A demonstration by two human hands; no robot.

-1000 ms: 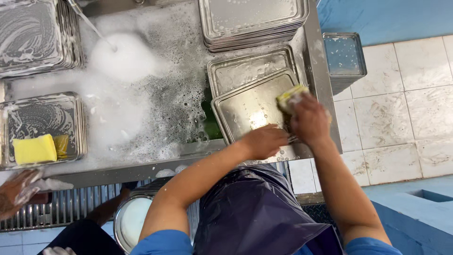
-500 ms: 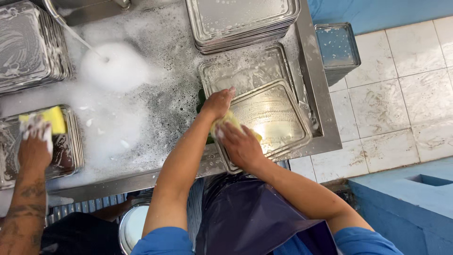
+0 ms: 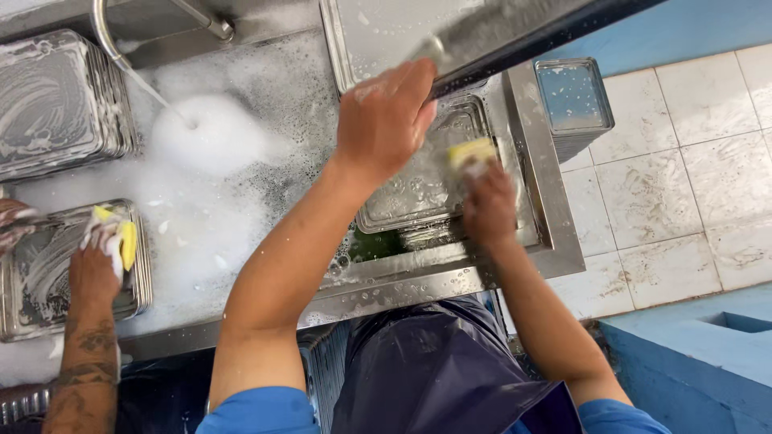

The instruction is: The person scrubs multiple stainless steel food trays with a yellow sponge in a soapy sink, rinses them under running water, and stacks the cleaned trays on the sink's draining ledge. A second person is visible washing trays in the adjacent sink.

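closest to me hangs my dark plastic apron (image 3: 434, 370), against the steel sink's front rim (image 3: 418, 281). just past the rim my right hand (image 3: 488, 205) is closed around a yellow scrubbing sponge (image 3: 472, 153), pressing it onto the shallow rectangular steel tray (image 3: 418, 185) lying flat in the soapy basin. that tray sits directly under and ahead of the sponge, its long side running left to right, so my right hand is the nearer one. my left hand (image 3: 386, 120) is raised above it, fingers wrapped round the edge of a second steel tray (image 3: 482, 36), tilted up on edge. far left, another person's hand (image 3: 95, 269) scrubs a foamy tray (image 3: 48, 273) with a yellow sponge (image 3: 121, 241), beside a tap stream (image 3: 153, 92).
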